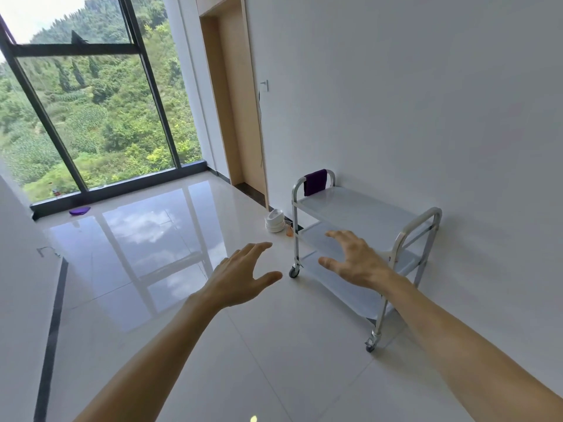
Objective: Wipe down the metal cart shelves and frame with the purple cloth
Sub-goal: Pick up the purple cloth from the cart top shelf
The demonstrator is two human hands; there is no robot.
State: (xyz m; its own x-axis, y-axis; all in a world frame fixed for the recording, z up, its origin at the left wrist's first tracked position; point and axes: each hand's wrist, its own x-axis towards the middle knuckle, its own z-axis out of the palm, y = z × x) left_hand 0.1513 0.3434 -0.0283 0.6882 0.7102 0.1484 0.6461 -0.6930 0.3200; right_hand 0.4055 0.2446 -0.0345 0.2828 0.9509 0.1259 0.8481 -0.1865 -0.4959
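Note:
A three-shelf metal cart on castors stands against the white wall at the right. The purple cloth hangs folded over the cart's far handle. My left hand is stretched out over the floor, left of the cart, fingers spread and holding nothing. In front of the cart's middle shelf hovers my right hand, fingers spread and empty, short of the near handle. Neither hand touches the cart or the cloth.
A stack of white bowls and a small orange item sit on the floor by the cart's far end. Another purple cloth lies near the large window. A wooden doorway is behind the cart. Glossy floor tiles spread to the left.

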